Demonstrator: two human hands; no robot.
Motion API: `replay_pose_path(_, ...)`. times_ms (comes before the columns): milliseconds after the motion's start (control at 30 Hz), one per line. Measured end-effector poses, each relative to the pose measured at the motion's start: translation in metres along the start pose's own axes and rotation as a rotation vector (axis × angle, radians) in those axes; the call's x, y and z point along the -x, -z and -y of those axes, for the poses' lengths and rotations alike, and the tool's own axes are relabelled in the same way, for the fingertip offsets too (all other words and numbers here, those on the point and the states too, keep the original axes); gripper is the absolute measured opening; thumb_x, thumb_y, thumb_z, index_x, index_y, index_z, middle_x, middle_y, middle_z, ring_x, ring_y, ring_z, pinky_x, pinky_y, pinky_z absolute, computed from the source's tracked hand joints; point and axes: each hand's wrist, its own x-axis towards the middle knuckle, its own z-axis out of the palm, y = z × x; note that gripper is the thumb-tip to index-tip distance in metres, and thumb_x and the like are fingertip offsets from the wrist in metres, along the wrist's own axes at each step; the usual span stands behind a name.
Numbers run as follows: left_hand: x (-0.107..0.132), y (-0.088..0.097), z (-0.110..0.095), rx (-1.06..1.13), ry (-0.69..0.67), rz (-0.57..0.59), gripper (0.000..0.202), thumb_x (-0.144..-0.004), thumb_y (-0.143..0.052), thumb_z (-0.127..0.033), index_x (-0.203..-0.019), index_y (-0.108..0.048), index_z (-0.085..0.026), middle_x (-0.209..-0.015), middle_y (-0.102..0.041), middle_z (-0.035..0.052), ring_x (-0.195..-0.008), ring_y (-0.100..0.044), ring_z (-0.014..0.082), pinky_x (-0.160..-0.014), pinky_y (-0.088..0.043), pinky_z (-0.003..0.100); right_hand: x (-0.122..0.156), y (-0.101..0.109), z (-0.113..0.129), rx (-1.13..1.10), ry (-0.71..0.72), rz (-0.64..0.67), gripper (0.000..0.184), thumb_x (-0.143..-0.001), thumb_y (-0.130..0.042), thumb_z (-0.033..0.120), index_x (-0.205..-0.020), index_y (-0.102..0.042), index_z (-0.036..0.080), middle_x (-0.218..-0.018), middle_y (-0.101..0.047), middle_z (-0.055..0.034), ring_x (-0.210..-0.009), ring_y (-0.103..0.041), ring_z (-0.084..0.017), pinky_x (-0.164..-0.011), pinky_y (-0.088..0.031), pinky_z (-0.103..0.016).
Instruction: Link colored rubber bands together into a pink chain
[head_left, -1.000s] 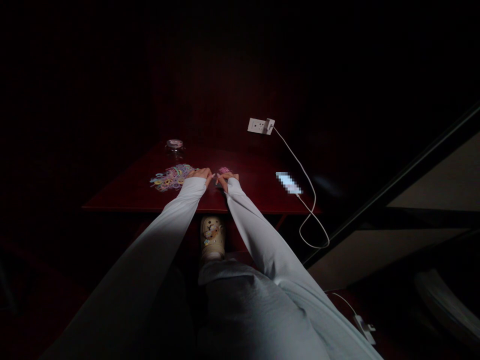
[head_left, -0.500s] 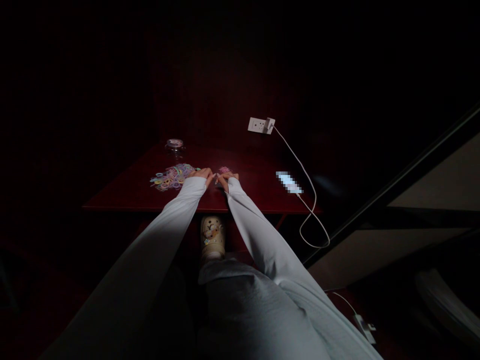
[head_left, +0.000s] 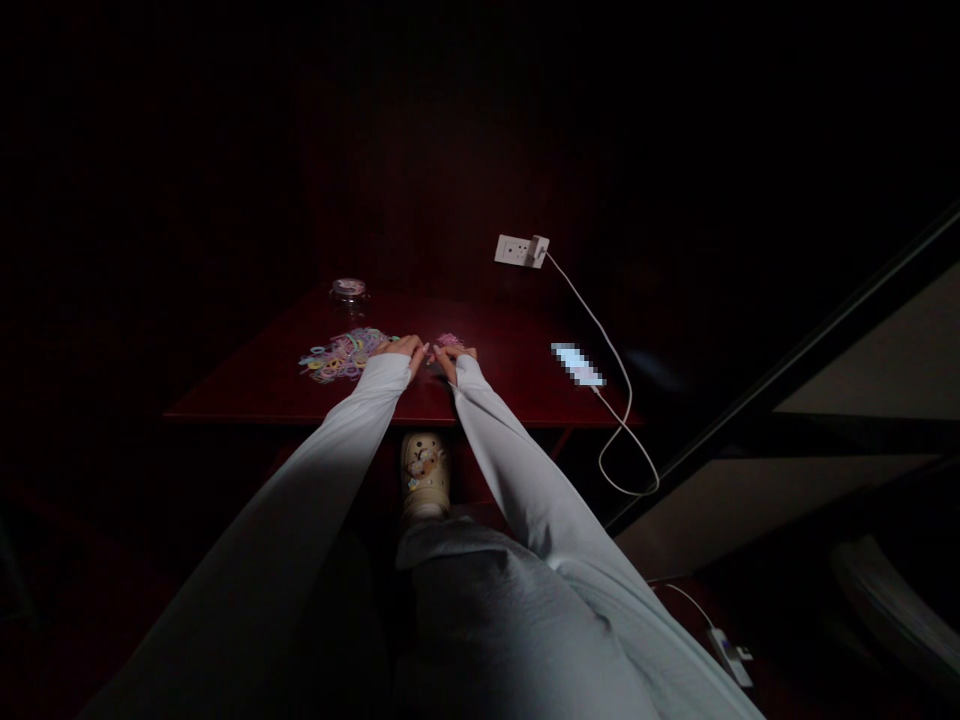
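Observation:
Over the dark red table (head_left: 510,390), my left hand (head_left: 402,348) and my right hand (head_left: 454,358) face each other, fingertips close together. Both hands have their fingers pinched; whatever lies between them is too small and dim to name. Left of my left hand spreads a pile of pastel hair ties (head_left: 346,354), in purple, yellow, green and blue. A smaller pink heap (head_left: 450,341), seemingly of similar bands, lies just beyond my right hand. Behind the large pile stands a clear round jar (head_left: 349,293).
A lit phone (head_left: 577,365) lies on the table's right, its white cable (head_left: 616,352) looping over the edge to a wall socket (head_left: 517,251). Below the front edge is a cream clog (head_left: 425,470). A power strip (head_left: 729,657) lies on the floor at lower right.
The fingers of my right hand have shifted slightly, with their tips a little differently placed. My left hand and the piles look nearly the same.

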Motion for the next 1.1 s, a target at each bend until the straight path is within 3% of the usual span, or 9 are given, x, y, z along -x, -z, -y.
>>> replay_pose_path(300,-0.001,-0.007,0.011,0.039,-0.009,-0.012,0.03,-0.113,-0.043,-0.036,-0.105,-0.069,-0.022,-0.118,-0.081,0.0128,-0.114,-0.077,0.0277,-0.101,-0.054,0.036,-0.001,0.0,0.0,-0.03,0.015,-0.008,0.041,-0.112,-0.062,0.038,-0.079,-0.085,0.027,-0.098,-0.08,-0.0014,-0.115,-0.067,-0.022,-0.114,-0.039,-0.036)
replay_pose_path(533,0.001,-0.001,0.004,0.002,-0.03,0.028,0.026,-0.11,-0.044,-0.029,-0.106,-0.069,-0.024,-0.121,-0.081,0.0091,-0.112,-0.074,0.0255,-0.098,-0.054,0.033,0.003,0.002,0.003,-0.04,-0.004,-0.014,0.038,-0.11,-0.065,0.037,-0.079,-0.085,0.027,-0.094,-0.079,-0.001,-0.113,-0.066,-0.022,-0.113,-0.041,-0.034)
replay_pose_path(900,-0.001,-0.002,0.009,0.038,-0.072,0.02,0.025,-0.109,-0.045,-0.027,-0.104,-0.069,-0.024,-0.119,-0.081,0.0089,-0.11,-0.074,0.0259,-0.096,-0.053,0.033,-0.001,-0.001,0.001,-0.014,-0.065,0.0,0.03,-0.106,-0.069,0.047,-0.094,-0.088,0.027,-0.108,-0.082,-0.0043,-0.118,-0.065,-0.025,-0.112,-0.045,-0.037)
replay_pose_path(1100,-0.001,0.004,0.004,0.078,-0.056,0.06,0.024,-0.109,-0.045,-0.024,-0.1,-0.068,-0.024,-0.118,-0.08,0.0088,-0.112,-0.073,0.0252,-0.097,-0.052,0.033,-0.001,0.003,0.001,-0.058,-0.023,0.004,0.039,-0.109,-0.065,0.047,-0.083,-0.087,0.028,-0.094,-0.081,-0.0019,-0.111,-0.069,-0.024,-0.113,-0.045,-0.038)
